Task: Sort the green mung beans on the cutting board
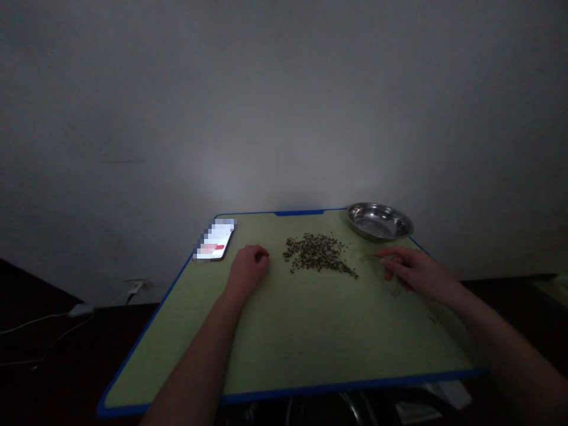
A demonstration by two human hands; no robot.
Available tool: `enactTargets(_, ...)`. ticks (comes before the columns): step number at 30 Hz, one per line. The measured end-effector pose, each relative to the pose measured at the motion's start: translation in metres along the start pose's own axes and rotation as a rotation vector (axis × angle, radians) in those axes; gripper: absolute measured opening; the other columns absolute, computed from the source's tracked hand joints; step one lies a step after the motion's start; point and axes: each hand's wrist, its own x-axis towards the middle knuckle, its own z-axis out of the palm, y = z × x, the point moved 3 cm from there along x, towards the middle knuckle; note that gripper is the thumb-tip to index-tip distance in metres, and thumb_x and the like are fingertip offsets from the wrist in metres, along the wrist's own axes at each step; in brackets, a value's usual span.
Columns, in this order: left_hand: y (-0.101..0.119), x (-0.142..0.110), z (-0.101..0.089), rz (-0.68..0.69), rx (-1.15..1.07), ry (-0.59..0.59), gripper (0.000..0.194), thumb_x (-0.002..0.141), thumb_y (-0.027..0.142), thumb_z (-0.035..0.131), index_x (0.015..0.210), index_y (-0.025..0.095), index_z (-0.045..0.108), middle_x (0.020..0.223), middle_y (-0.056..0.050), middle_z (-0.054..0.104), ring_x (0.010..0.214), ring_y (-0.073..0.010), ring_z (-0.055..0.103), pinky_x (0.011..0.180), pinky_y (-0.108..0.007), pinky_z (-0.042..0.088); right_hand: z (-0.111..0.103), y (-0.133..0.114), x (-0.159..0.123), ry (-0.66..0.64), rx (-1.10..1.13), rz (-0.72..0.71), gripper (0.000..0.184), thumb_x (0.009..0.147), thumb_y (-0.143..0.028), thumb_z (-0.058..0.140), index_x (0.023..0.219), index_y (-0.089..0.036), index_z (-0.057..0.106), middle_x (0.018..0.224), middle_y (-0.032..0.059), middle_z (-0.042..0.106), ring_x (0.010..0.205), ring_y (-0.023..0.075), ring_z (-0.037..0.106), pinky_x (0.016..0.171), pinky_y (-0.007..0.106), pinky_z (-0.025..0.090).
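Observation:
A loose pile of small dark and pale grains or seeds [317,252] lies spread on the pale green tabletop, with a narrow trail toward its lower right. To the left of it, my left hand [249,269] rests on the table, closed in a fist; whatever may be inside is hidden. My right hand [406,269] is at the right of the pile, thumb and fingers pinched together. From its fingertips a thin, see-through item [368,258] sticks out toward the grains, too faint to name. Just beyond this hand stands a shiny metal bowl [379,222].
The table [310,337] has a blue rim and stands against a grey wall. A phone with a lit screen [216,239] lies at the far left. Cables and a plug [136,287] are by the wall on the left. Dark objects show below the front edge.

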Motion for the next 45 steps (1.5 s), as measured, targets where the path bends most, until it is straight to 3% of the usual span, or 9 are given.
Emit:
enactTargets(4,0.000,0.000,-0.001,0.010,-0.001,0.000,0.023,0.074,0.020,0.046,0.082,0.016,0.066,0.090,-0.009,0.066,0.089,-0.0215,0.059,0.083,-0.035,0.045,-0.005,0.014,0.011,0.033,-0.093,0.020,0.030,0.081,-0.034,0.049,0.097,-0.014,0.064,0.061,0.0020,0.066,0.037,0.0114,0.047,0.038,0.025,0.037)
enactTargets(8,-0.002,0.001,0.000,-0.003,0.008,-0.018,0.022,0.074,0.020,0.046,0.082,0.017,0.066,0.089,-0.008,0.066,0.089,-0.0215,0.059,0.083,-0.035,0.046,0.002,0.008,0.025,0.039,-0.238,-0.022,0.028,0.083,-0.031,0.046,0.095,-0.014,0.064,0.063,0.0026,0.067,0.042,0.0138,0.052,0.043,0.027,0.040)
enactTargets(13,-0.002,0.001,-0.001,0.000,-0.005,-0.014,0.021,0.074,0.020,0.047,0.080,0.018,0.066,0.088,-0.008,0.067,0.086,-0.0208,0.060,0.082,-0.035,0.047,0.000,-0.030,0.047,0.113,-0.486,-0.229,0.019,0.084,-0.028,0.047,0.085,-0.018,0.063,0.074,0.0049,0.069,0.066,0.0190,0.062,0.057,0.028,0.041)
enactTargets(16,-0.001,0.001,-0.002,-0.002,-0.015,-0.013,0.020,0.074,0.020,0.046,0.080,0.017,0.066,0.088,-0.008,0.067,0.086,-0.0204,0.059,0.082,-0.035,0.047,0.000,-0.062,0.063,0.179,-0.612,-0.268,0.016,0.084,-0.029,0.050,0.086,-0.020,0.062,0.080,0.0052,0.070,0.071,0.0192,0.062,0.057,0.027,0.038)
enactTargets(22,-0.002,0.001,-0.002,-0.004,-0.009,-0.023,0.019,0.075,0.019,0.046,0.080,0.018,0.065,0.090,-0.008,0.066,0.090,-0.0207,0.059,0.085,-0.035,0.046,0.024,-0.106,0.094,0.129,-0.825,-0.426,0.020,0.086,-0.023,0.046,0.097,-0.021,0.062,0.091,0.0069,0.070,0.076,0.0192,0.061,0.061,0.027,0.036)
enactTargets(31,-0.001,0.001,-0.002,0.000,-0.014,-0.010,0.020,0.075,0.018,0.046,0.080,0.017,0.066,0.089,-0.008,0.066,0.089,-0.0209,0.059,0.084,-0.035,0.046,0.053,-0.079,0.116,0.007,-0.968,-0.445,0.023,0.086,-0.014,0.045,0.097,-0.019,0.064,0.089,0.0110,0.070,0.077,0.0208,0.062,0.060,0.027,0.034)
enactTargets(45,-0.001,0.002,-0.002,0.005,0.018,-0.019,0.021,0.075,0.018,0.046,0.082,0.017,0.066,0.089,-0.009,0.066,0.091,-0.0211,0.059,0.085,-0.034,0.045,0.044,-0.068,0.079,-0.163,-1.076,-0.560,0.026,0.084,-0.010,0.047,0.099,-0.018,0.067,0.095,0.0123,0.070,0.087,0.0231,0.064,0.069,0.029,0.041)
